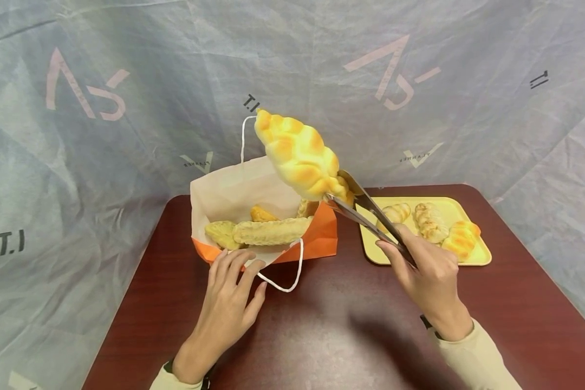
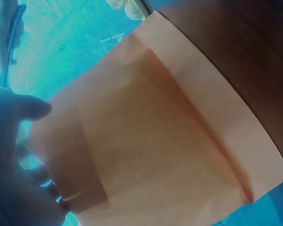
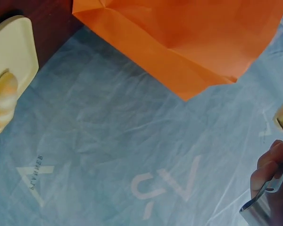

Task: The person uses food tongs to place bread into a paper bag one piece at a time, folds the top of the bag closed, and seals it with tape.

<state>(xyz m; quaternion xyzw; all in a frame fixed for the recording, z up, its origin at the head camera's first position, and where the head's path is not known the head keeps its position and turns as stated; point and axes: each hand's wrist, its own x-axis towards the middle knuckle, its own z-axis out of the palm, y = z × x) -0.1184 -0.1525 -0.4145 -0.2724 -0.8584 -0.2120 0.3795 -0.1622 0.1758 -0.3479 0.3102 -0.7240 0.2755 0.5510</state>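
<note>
My right hand [image 1: 431, 271] grips silver metal tongs [image 1: 369, 204] nipping the golden braided bread [image 1: 299, 154], likely light, soft and best taken mid-body, by its right end above the orange-and-white paper bag [image 1: 320, 238], whose near rim my loosely spread left hand [image 1: 231, 298] touches.

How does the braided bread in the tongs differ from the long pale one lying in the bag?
The braided bread is bright golden yellow; the long bread is paler and duller.
The braided bread is broad in the middle and tapers outward; the long bread is slimmer and more even.
The braided bread is held aloft by tongs; the long bread lies inside the bag.
Both have bumpy surfaces.
</note>
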